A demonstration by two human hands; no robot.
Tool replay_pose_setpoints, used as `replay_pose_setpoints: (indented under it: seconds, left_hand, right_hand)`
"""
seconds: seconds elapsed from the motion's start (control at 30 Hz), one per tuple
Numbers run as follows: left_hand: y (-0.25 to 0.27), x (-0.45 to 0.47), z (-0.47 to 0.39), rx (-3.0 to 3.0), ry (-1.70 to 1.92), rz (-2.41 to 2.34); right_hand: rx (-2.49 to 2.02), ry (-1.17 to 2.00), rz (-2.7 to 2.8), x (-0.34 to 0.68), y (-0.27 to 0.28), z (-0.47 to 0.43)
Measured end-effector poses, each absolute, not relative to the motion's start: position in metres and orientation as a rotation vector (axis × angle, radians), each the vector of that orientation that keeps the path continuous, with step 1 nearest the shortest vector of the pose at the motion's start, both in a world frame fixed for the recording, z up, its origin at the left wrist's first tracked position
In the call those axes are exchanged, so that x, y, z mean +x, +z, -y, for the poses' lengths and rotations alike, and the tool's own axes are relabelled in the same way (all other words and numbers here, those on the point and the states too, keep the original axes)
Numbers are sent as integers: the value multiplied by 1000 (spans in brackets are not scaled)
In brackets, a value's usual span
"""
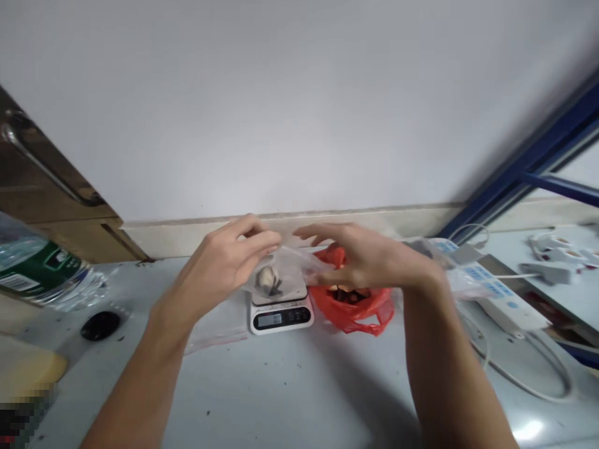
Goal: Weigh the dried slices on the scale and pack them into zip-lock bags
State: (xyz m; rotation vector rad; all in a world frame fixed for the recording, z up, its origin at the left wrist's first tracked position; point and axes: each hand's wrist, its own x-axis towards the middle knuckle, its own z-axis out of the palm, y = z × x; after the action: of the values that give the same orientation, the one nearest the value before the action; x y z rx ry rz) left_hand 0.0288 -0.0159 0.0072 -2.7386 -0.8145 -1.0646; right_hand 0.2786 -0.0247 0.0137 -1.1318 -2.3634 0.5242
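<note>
A small white digital scale (281, 316) sits on the grey table, its display lit. A clear plastic bag (294, 265) lies over its platform, with a pale lump and dark bits (267, 279) inside. My left hand (229, 259) pinches the bag's upper left edge. On the bag's other side, my right hand (360, 255) has its fingers stretched out and thumb apart; whether the thumb touches the plastic I cannot tell. Beneath that hand stands an open red plastic bag (381, 312), holding brown and dark pieces.
A white power strip (510, 305) with cables lies at the right, near a blue metal frame (496, 181). At the left are a large green-labelled bottle (42, 271) and a black round lid (100, 325). Another flat clear bag (218, 327) lies left of the scale. A wall rises behind.
</note>
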Motion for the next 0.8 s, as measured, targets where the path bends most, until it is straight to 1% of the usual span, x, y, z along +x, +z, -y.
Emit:
replay_pose_setpoints:
  seconds: [0.1,0.23,0.3,0.33,0.43,0.5,0.57,0.67,0.8]
  left_hand:
    - [15,62,18,-2689,-1043,627]
    - [19,103,24,-2596,-1235,537]
    - [15,117,26,-2663,-1296,553]
    - [11,123,26,-2736,-1278,569]
    - [-8,135,24,-3006,-1058,672]
    - [-23,142,22,-3121,-917,749]
    - [-39,149,19,-3182,-765,779]
    - [-58,159,16,-3213,-627,771]
    - [-67,164,18,-3239,-639,751]
  right_hand:
    - [-1031,610,2436,280,11,28]
    - [-1123,609,2270,309,11,38]
    - [-1188,442,2094,339,11,47]
    - [-1231,290,1988,357,9,52]
    - [-1399,-192,1784,409,-10,66]
    - [-1507,-379,1845,435,-33,73]
    - [-1600,-384,2017,450,-59,78]
    - [-1649,-281,2193,455,-87,83]
    - [-1652,-300,2093,446,-84,83]
